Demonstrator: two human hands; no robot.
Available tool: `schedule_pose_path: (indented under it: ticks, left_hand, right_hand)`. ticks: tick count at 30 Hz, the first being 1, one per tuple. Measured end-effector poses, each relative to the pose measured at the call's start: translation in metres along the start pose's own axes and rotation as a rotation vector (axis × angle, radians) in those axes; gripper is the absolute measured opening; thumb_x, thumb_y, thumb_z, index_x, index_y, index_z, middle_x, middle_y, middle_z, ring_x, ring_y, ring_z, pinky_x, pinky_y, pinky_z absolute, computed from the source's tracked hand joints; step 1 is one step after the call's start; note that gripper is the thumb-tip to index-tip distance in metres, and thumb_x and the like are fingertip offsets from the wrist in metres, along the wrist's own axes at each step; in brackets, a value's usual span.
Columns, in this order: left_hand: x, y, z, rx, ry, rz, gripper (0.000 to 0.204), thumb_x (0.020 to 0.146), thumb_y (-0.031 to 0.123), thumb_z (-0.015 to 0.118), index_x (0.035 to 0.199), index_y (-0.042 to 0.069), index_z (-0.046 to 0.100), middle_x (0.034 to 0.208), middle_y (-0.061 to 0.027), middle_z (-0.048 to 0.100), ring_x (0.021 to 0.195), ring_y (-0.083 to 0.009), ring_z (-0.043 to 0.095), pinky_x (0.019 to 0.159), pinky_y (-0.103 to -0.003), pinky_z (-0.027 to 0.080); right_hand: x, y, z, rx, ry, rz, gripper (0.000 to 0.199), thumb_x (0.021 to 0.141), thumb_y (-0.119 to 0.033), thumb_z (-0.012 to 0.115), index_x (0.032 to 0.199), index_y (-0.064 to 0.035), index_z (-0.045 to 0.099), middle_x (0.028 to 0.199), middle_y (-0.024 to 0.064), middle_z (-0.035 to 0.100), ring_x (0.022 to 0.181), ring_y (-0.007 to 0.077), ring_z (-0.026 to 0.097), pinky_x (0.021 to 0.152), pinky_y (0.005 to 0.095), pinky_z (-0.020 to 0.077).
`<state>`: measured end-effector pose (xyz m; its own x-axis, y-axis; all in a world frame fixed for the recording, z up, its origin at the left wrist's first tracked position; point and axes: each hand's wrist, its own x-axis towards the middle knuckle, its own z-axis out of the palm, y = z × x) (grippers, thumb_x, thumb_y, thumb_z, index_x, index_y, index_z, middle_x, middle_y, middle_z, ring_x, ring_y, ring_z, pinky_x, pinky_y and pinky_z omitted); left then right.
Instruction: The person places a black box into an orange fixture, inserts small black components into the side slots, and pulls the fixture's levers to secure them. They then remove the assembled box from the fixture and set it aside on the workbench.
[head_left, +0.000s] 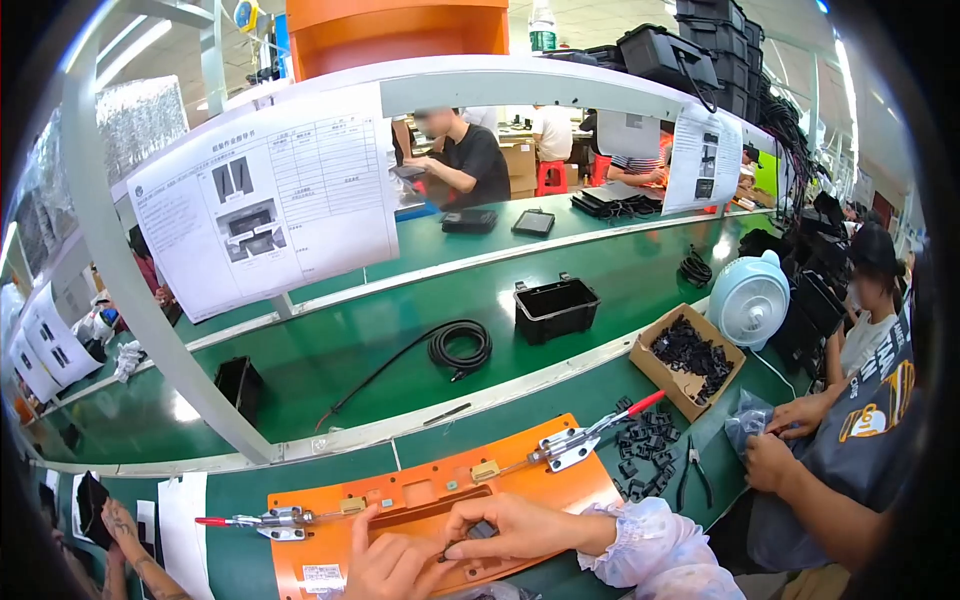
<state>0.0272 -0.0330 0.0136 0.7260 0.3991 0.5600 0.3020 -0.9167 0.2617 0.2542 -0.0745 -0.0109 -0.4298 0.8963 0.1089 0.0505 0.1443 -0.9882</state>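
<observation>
Close to the front edge, my two hands meet over an orange fixture plate (pixel 590 482). My right hand (pixel 520 528) is closed, pinching a small dark plastic part (pixel 482 530) between thumb and fingers. Beside it my left hand (pixel 385 562) has its index finger raised and its other fingers curled toward the right fingertips; what they grip is mostly hidden. A toggle clamp (pixel 288 522) with a red handle is fixed at the plate's left end, and another toggle clamp (pixel 567 450) at its upper right. A long slot runs across the plate just behind my hands.
Right of the plate lie loose black clips (pixel 645 448), pliers (pixel 693 475) and a cardboard box (pixel 655 378) of black parts. A light blue fan (pixel 750 300) stands behind. Beyond the rail are a coiled cable (pixel 462 347) and an open black case (pixel 556 312). Co-workers sit at both sides.
</observation>
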Motion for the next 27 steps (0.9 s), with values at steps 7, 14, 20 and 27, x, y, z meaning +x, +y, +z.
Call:
schedule_pose_path:
  ticks: [7, 14, 20, 27]
  left_hand:
    - [0.000, -0.001, 0.001, -0.251, 0.065, -0.065, 0.020, 0.080, 0.004, 0.077, 0.096, 0.002, 0.065, 0.081, -0.0136, 0.062, 0.082, -0.0329, 0.063, 0.106, -0.055, 0.042]
    - [-0.004, -0.006, 0.007, -0.274, 0.052, -0.153, 0.015, 0.080, 0.010, 0.080, 0.087, 0.005, 0.067, 0.078, -0.0061, 0.068, 0.074, -0.0235, 0.067, 0.106, -0.054, 0.041]
    - [-0.008, -0.010, 0.004, -0.308, 0.001, -0.111, 0.013, 0.088, 0.010, 0.070, 0.099, 0.005, 0.064, 0.090, -0.0054, 0.067, 0.090, -0.0212, 0.069, 0.109, -0.055, 0.038]
    - [-0.006, -0.008, 0.013, -0.154, 0.090, 0.001, 0.010, 0.089, 0.006, 0.067, 0.097, 0.003, 0.060, 0.081, -0.0042, 0.063, 0.074, -0.0206, 0.065, 0.109, -0.055, 0.040]
  right_hand:
    - [-0.001, -0.014, 0.005, 0.159, 0.014, 0.188, 0.021, 0.099, -0.019, 0.066, 0.110, -0.0031, 0.059, 0.085, 0.0006, 0.065, 0.066, 0.0038, 0.062, 0.057, 0.0184, 0.0470]
    - [-0.001, 0.001, 0.004, 0.107, 0.066, 0.091, 0.021, 0.098, -0.015, 0.067, 0.115, -0.0027, 0.066, 0.091, 0.0024, 0.067, 0.068, 0.0052, 0.064, 0.057, 0.0189, 0.0493]
    - [0.001, 0.002, 0.006, -0.072, 0.174, -0.062, 0.023, 0.093, -0.014, 0.073, 0.111, -0.0007, 0.068, 0.090, 0.0023, 0.067, 0.074, 0.0058, 0.060, 0.063, 0.0215, 0.0484]
    - [-0.003, -0.012, 0.008, -0.055, 0.193, 0.177, 0.022, 0.093, -0.011, 0.072, 0.112, 0.0000, 0.068, 0.095, 0.0023, 0.069, 0.080, 0.0058, 0.062, 0.067, 0.0210, 0.0501]
